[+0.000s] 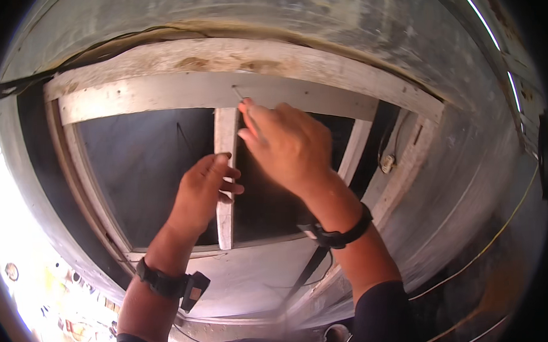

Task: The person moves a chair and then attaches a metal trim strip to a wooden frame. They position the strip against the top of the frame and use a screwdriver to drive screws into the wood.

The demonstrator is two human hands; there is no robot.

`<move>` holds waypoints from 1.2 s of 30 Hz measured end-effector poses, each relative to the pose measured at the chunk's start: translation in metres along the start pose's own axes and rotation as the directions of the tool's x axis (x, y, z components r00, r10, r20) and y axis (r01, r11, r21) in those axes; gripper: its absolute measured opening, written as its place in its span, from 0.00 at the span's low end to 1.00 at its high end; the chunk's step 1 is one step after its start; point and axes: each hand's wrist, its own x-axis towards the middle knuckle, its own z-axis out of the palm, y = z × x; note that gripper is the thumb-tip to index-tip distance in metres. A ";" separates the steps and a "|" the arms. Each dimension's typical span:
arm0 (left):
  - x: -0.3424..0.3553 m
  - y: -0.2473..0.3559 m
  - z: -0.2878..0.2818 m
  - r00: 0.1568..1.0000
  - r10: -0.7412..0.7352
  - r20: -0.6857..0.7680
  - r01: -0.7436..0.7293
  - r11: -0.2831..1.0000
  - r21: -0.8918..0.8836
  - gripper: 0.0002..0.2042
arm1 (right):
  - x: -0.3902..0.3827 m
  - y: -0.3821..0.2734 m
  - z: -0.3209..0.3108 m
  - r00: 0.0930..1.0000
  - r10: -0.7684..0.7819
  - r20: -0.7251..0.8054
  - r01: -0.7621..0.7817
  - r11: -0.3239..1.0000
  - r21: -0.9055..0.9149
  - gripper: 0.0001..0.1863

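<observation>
My right hand (291,146) grips a slim screwdriver-like tool (252,115), its thin shaft slanting up to a small mark on the pale upper board (160,90). My left hand (207,180) is lower, at the white vertical batten (226,228); its thumb and forefinger are pinched and its other fingers curl apart, and what the pinch holds is too small to make out. Dark panels (140,170) fill the wooden frame (405,86) on both sides of the batten. Each wrist wears a black strapped device.
A black cable (32,85) runs along the upper left. A small pale fitting with wires (387,163) hangs at right. A yellow line (497,234) crosses the grey surface at lower right. A round pipe opening (337,337) is below. Bright, cluttered ground shows at far left.
</observation>
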 end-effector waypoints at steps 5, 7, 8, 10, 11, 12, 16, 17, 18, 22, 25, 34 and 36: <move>0.035 0.025 0.020 0.997 -0.025 0.070 0.047 0.942 -0.332 0.24 | 0.004 -0.020 0.014 0.943 0.277 -0.185 -0.259 0.959 0.115 0.17; 0.036 0.030 0.024 0.995 -0.058 0.076 0.080 0.934 -0.347 0.24 | 0.006 -0.026 0.017 0.896 0.400 -0.190 -0.377 0.914 0.148 0.16; 0.037 0.033 0.026 0.991 -0.038 0.127 0.083 0.923 -0.376 0.24 | 0.007 -0.027 0.017 0.834 0.519 -0.188 -0.486 0.852 0.196 0.16; 0.034 0.035 0.042 0.995 -0.009 0.097 0.052 0.892 -0.448 0.24 | 0.008 -0.027 0.021 0.858 0.469 -0.210 -0.437 0.881 0.182 0.16; 0.031 0.036 0.046 0.999 0.014 0.037 0.007 0.857 -0.516 0.24 | 0.008 -0.027 0.022 0.883 0.414 -0.219 -0.378 0.906 0.190 0.16; 0.030 0.032 0.043 0.999 0.007 0.045 0.017 0.862 -0.507 0.25 | 0.006 -0.027 0.018 0.901 0.418 -0.114 -0.399 0.903 0.157 0.14; 0.032 0.022 0.015 0.984 -0.054 0.171 0.117 0.916 -0.384 0.26 | 0.011 -0.011 0.010 0.943 0.333 -0.023 -0.329 0.940 0.092 0.13; 0.032 0.021 0.013 0.985 -0.056 0.164 0.116 0.917 -0.383 0.26 | 0.011 -0.008 0.008 0.943 0.332 -0.020 -0.329 0.939 0.099 0.13; 0.031 0.020 0.013 0.987 -0.080 0.140 0.128 0.915 -0.382 0.26 | 0.012 -0.006 0.005 0.977 0.210 0.038 -0.211 0.977 0.021 0.13; 0.034 0.019 0.013 0.984 -0.102 0.148 0.153 0.907 -0.392 0.28 | 0.024 0.001 -0.019 0.980 -0.085 0.181 0.080 0.996 0.033 0.08; 0.043 0.018 0.020 0.967 -0.092 0.239 0.190 0.884 -0.428 0.28 | 0.022 0.003 -0.027 0.968 -0.068 0.242 0.069 0.998 0.003 0.06; 0.074 0.011 0.035 0.954 0.165 0.251 0.098 0.618 -0.780 0.11 | 0.002 -0.015 -0.008 0.994 -0.004 0.110 -0.007 0.995 0.103 0.17; 0.071 0.018 0.034 0.953 0.158 0.259 0.096 0.650 -0.753 0.09 | -0.007 -0.013 -0.001 0.987 0.129 -0.096 -0.127 0.991 0.035 0.23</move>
